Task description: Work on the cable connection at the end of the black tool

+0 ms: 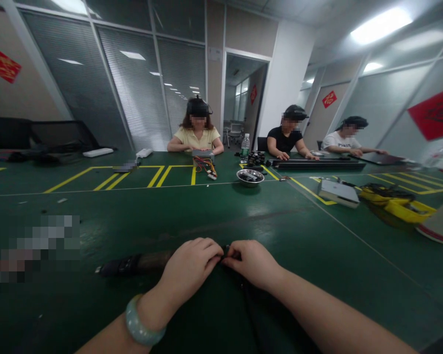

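My left hand (190,268), with a pale green bangle on its wrist, and my right hand (251,263) meet at the near edge of the green table (221,216). Both are closed in a pinch on a small dark part (227,253) between their fingertips. A long dark bar-like object (133,264) lies on the table and runs left from under my left hand. Dark cable or strap (249,305) trails toward me below my right hand. What the fingers grip is too small to name.
Three people sit at the far side. A metal bowl (250,177) of parts, a water bottle (245,145), coloured wires (206,167), a grey box (338,191) and yellow cables (398,204) lie on the table. A long black unit (317,164) lies at the back right.
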### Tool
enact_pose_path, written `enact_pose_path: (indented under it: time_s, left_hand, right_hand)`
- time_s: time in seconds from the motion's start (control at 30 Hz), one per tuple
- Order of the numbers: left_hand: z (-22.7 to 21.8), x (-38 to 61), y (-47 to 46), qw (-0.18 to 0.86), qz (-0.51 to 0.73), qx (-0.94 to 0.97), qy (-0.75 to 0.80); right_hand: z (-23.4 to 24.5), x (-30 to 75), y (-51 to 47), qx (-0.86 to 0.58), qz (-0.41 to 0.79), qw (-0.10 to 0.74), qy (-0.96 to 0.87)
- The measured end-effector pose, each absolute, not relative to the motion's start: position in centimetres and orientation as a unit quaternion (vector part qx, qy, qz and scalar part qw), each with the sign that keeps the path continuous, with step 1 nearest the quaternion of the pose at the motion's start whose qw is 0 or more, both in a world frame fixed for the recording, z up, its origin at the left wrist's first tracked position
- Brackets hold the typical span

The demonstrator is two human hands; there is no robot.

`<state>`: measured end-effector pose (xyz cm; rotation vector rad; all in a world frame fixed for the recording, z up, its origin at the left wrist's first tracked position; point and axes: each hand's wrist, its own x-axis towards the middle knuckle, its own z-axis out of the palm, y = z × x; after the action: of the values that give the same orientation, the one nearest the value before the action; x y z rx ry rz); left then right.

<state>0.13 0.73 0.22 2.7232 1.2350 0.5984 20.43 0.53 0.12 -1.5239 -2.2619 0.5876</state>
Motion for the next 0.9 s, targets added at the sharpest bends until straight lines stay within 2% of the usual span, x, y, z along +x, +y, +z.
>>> enact_pose_path:
  time_s: [0.9]
  left_hand:
    - [0.62, 0.59, 0.20, 0.025, 0.180, 0.876, 0.446]
  right_hand:
    - [0.37, 20.00, 0.59, -0.507, 0.099, 0.133, -0.846]
